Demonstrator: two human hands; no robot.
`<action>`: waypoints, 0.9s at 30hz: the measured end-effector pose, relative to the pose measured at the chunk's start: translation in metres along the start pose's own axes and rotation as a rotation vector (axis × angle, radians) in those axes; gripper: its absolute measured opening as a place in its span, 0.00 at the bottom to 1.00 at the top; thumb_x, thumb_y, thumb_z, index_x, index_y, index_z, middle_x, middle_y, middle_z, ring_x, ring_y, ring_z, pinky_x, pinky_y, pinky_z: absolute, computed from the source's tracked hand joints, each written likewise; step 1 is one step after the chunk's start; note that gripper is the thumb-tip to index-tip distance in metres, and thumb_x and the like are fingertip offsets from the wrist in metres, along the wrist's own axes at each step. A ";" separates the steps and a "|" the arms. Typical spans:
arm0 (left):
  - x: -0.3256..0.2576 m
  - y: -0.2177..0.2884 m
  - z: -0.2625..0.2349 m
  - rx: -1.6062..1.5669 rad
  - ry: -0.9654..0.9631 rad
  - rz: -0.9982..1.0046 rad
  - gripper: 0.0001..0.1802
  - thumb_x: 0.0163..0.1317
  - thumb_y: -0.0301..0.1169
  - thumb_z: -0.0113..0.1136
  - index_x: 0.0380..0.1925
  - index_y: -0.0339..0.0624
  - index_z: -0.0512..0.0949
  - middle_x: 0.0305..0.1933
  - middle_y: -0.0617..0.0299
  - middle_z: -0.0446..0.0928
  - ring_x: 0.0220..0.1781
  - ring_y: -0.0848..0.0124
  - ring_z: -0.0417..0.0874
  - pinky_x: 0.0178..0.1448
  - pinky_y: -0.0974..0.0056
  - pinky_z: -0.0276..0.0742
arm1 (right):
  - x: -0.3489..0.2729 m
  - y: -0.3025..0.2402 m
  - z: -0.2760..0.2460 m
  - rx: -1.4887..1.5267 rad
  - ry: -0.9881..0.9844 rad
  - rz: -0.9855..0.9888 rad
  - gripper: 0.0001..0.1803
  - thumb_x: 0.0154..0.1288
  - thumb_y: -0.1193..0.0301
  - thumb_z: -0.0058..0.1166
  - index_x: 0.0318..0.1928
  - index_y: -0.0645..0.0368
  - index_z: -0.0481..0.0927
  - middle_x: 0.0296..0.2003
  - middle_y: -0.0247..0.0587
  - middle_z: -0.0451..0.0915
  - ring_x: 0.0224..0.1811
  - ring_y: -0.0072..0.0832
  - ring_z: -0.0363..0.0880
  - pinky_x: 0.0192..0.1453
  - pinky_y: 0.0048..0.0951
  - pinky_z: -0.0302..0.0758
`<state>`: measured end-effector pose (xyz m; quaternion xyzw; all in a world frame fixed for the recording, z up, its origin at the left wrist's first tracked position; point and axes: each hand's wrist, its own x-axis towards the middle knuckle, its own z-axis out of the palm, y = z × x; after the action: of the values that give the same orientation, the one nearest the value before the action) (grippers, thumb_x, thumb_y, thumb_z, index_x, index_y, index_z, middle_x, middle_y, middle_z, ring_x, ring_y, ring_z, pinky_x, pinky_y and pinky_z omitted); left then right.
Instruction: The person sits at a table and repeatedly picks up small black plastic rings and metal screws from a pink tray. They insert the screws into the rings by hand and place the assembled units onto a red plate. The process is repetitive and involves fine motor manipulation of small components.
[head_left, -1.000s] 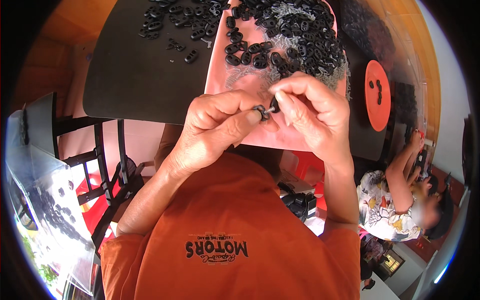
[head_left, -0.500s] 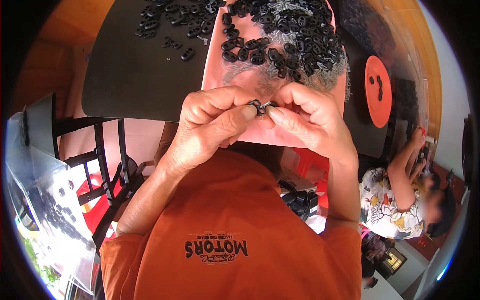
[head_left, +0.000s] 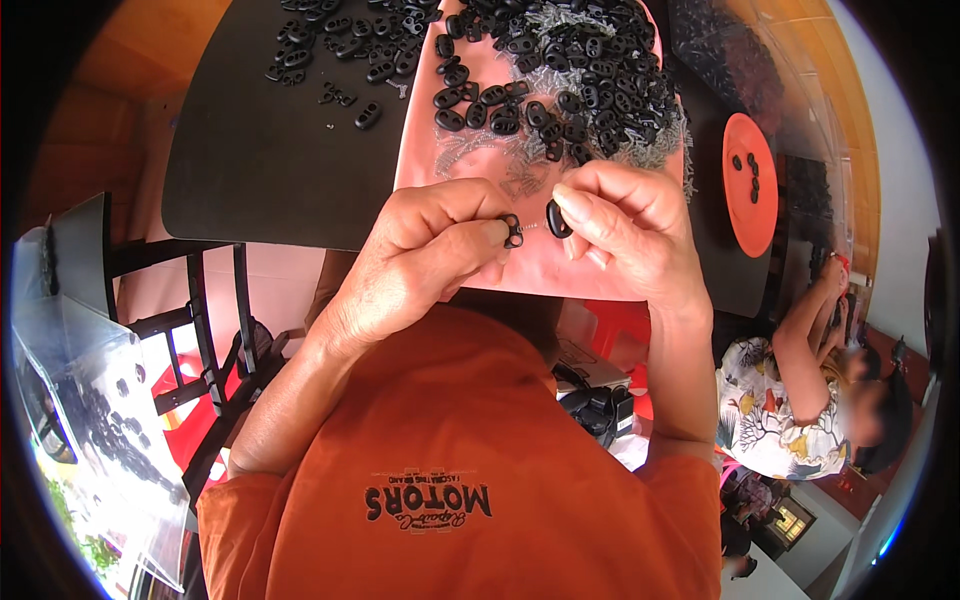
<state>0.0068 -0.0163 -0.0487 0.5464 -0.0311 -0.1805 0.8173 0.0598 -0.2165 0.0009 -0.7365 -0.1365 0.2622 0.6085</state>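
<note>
While both hands meet over the near edge of the pink sheet (head_left: 610, 275), the key relation is a small gap: the left hand (head_left: 420, 255) pinches a small black oval plastic stopper body (head_left: 511, 230) at its fingertips, and the right hand (head_left: 625, 225) pinches a second black oval plastic piece (head_left: 558, 218) just to the right of it. A thin pale spring (head_left: 533, 226) seems to bridge the two (too fine to be sure). The pieces are close, not touching; the line between them runs left-right, roughly level.

Both hands are narrowed to a thumb-and-forefinger pinch, the other fingers curled. Neither is nearer to the join; they face each other about evenly.

Stock sits further away: a heap of black oval plastic stoppers mixed with pale springs (head_left: 560, 70) on the far part of the pink sheet, and a looser scatter of black pieces (head_left: 340, 40) far left on the dark matt tabletop (head_left: 270, 160). Right of the sheet, an orange round lid (head_left: 750, 180) holds a few black bits.

Room: a black metal chair frame (head_left: 200, 330) near left, a clear plastic bag of black parts (head_left: 90, 420) further left, another person in a patterned shirt (head_left: 770, 410) seated near right.
</note>
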 end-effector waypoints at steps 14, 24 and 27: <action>0.000 -0.003 -0.002 -0.109 0.010 0.056 0.09 0.63 0.25 0.49 0.33 0.32 0.78 0.20 0.64 0.74 0.16 0.83 0.63 0.19 0.75 0.57 | 0.003 0.018 0.031 -0.047 0.060 -0.287 0.05 0.66 0.79 0.54 0.41 0.68 0.77 0.31 0.33 0.77 0.29 0.14 0.71 0.33 0.17 0.70; 0.001 0.001 -0.003 -0.239 0.068 0.052 0.10 0.58 0.25 0.44 0.28 0.30 0.75 0.22 0.53 0.77 0.16 0.75 0.70 0.18 0.73 0.60 | 0.000 0.030 0.030 -0.362 0.088 -0.644 0.13 0.62 0.80 0.54 0.48 0.67 0.75 0.33 0.42 0.76 0.30 0.29 0.75 0.34 0.26 0.72; 0.001 -0.002 -0.002 -0.263 0.043 0.083 0.10 0.60 0.25 0.47 0.31 0.31 0.77 0.21 0.57 0.78 0.14 0.79 0.65 0.19 0.74 0.61 | 0.000 0.030 0.032 -0.376 0.135 -0.624 0.09 0.66 0.77 0.52 0.45 0.67 0.75 0.29 0.39 0.75 0.29 0.25 0.73 0.32 0.24 0.71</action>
<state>0.0076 -0.0155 -0.0509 0.4365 -0.0125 -0.1373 0.8891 0.0388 -0.1971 -0.0322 -0.7739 -0.3598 -0.0150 0.5210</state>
